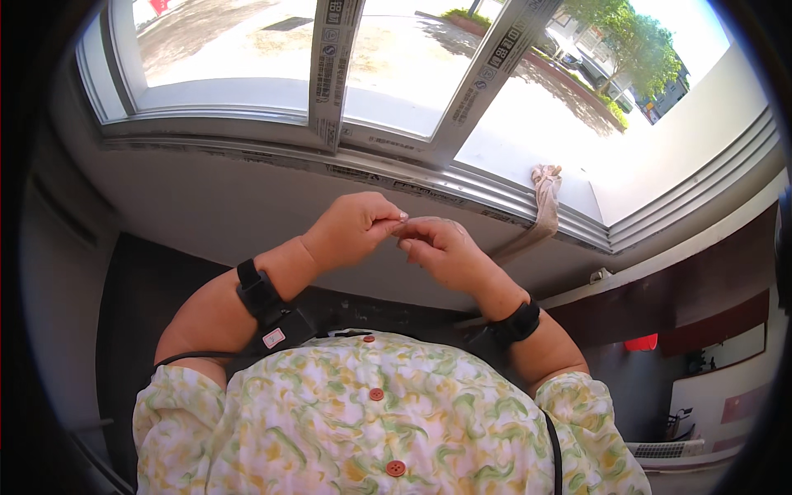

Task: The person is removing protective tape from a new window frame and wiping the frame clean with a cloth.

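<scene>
Meeting at the centre of the frame, the left hand and the right hand come together in front of the window sill, fingertips almost touching. The left fingers are pinched together, thumb against forefinger, and the right fingers curl in toward them; whatever sits between them is too small to make out, so I cannot tell what, if anything, they grasp.

Each wrist carries a black strap: the left strap holds a dark device with a small white and pink label at lower left of centre, and the right strap sits right of centre. A floral blouse in yellow and green, with small red buttons, fills the lower middle.

Long white stickers with dark print run down the window frame bars in the upper middle. A pale rag hangs knotted over the window track at right of centre. A small red container shows at lower right, its contents not visible.
</scene>
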`<state>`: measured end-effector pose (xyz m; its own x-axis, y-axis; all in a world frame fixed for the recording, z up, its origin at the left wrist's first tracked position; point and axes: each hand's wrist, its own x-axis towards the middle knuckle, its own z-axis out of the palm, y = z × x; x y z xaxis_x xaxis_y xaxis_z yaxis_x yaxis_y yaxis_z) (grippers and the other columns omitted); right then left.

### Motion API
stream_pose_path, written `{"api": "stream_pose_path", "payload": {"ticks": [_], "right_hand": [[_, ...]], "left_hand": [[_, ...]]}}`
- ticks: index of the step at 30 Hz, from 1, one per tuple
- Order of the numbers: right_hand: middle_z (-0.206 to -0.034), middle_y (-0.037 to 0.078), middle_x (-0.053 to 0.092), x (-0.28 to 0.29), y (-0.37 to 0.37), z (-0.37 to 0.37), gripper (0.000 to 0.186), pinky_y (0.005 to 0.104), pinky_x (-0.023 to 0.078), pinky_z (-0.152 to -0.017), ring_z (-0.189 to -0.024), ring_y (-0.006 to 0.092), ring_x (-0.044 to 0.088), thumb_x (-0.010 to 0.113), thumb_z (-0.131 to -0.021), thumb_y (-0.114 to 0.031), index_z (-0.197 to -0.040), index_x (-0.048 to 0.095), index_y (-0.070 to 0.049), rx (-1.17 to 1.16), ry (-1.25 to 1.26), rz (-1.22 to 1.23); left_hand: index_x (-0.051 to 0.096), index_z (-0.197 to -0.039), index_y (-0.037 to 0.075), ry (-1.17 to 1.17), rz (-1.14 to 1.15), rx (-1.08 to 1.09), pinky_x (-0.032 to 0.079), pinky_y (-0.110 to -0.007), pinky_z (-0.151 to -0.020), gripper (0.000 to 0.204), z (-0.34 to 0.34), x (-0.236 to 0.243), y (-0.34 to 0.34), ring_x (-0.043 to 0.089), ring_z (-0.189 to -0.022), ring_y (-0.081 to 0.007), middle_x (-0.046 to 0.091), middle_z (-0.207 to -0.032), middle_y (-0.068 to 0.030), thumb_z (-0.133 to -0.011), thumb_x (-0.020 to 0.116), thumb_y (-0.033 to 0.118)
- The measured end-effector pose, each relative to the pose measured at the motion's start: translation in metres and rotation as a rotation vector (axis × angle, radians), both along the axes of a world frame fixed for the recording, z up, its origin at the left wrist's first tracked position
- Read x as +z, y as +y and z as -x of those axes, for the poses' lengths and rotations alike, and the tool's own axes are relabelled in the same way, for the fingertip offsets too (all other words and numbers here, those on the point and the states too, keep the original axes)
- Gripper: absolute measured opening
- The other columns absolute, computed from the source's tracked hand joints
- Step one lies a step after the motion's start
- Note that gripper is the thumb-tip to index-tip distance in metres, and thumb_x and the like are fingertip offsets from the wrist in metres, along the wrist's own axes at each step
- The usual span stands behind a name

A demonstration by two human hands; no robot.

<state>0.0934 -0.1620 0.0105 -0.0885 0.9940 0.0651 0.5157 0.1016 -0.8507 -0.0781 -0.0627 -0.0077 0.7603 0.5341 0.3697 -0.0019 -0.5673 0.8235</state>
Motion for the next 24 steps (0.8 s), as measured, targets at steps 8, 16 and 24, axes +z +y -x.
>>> {"api": "stream_pose_path", "payload": {"ticks": [8, 16, 24], "right_hand": [[-0.074, 0.002, 0.060, 0.023, 0.023, -0.054, 0.016, 0.0216, 0.045, -0.056, -0.062, 0.0077, 0.055, 0.060, -0.085, -0.014, -0.092, 0.062, 0.000, -0.377, 0.205, -0.084], [-0.086, 0.007, 0.060, 0.047, 0.075, -0.097, 0.024, 0.0253, 0.047, -0.063, -0.067, 0.0121, 0.054, 0.060, -0.084, -0.015, -0.104, 0.060, -0.001, -0.534, -0.029, -0.552], [-0.092, 0.008, 0.060, 0.043, 0.096, -0.108, 0.026, 0.0264, 0.049, -0.063, -0.069, 0.0137, 0.056, 0.060, -0.081, -0.010, -0.106, 0.059, -0.004, -0.385, -0.064, -0.741]], "left_hand": [[0.062, -0.070, 0.003, 0.238, -0.445, 0.275, 0.047, -0.032, -0.057, 0.023, 0.041, -0.021, 0.015, 0.058, -0.063, -0.0264, 0.060, -0.069, -0.0107, -0.077, 0.070, 0.024], [0.058, -0.061, 0.008, 0.771, -0.676, 0.249, 0.048, -0.039, -0.060, 0.043, 0.044, -0.043, 0.010, 0.060, -0.070, -0.0291, 0.058, -0.068, -0.0084, -0.080, 0.059, 0.047], [0.062, -0.104, 0.012, 1.219, -0.534, 0.032, 0.047, -0.039, -0.075, 0.025, 0.021, 0.001, 0.017, 0.057, -0.092, -0.0316, 0.053, -0.110, -0.0158, -0.087, 0.055, 0.029]]}}
